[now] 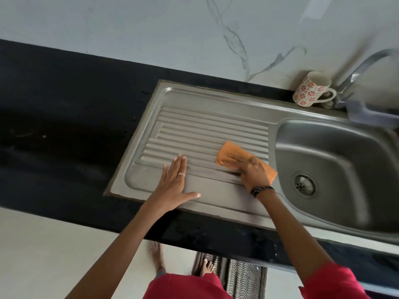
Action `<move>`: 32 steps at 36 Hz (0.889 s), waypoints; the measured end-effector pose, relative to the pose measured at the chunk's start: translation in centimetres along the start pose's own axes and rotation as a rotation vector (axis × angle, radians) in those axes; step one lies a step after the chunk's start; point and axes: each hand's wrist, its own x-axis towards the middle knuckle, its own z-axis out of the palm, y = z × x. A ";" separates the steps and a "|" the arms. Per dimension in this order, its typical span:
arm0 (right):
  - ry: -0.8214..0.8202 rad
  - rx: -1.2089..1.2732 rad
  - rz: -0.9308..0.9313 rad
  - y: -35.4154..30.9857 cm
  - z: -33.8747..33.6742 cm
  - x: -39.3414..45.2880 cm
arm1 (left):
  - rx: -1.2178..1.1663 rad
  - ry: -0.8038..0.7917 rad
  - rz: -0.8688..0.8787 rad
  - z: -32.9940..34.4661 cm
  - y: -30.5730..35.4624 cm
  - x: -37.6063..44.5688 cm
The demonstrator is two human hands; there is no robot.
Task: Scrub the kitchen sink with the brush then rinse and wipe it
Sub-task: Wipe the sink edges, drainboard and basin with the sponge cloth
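Pressing down on an orange cloth (232, 155), the right hand (255, 172) lies with fingers bent over it on the ribbed drainboard (194, 126) of the steel sink (336, 221) — the cloth sits near the basin's left edge. The left hand (174, 184) rests flat beside it, fingers straight, thumb spread, holding nothing. A flowered mug (309, 88) stands by the tap (362, 67) at the back — on the black counter (64, 108).

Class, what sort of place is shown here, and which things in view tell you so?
Most likely a home kitchen: a steel sink with ribbed drainboard in a black counter, a tap and a flowered mug.
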 end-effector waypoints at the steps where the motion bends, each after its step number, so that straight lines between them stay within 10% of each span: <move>1: 0.004 -0.002 0.030 1.0 -0.3 -0.6 | 0.007 -0.004 0.003 0.5 0.7 0.0; 15: 0.137 0.195 0.349 3.8 -0.8 -7.0 | 0.008 0.013 0.010 1.9 3.4 -1.3; 32: -0.001 0.061 0.062 -8.6 3.8 -2.1 | -0.056 0.061 -0.022 -0.4 -4.3 -4.4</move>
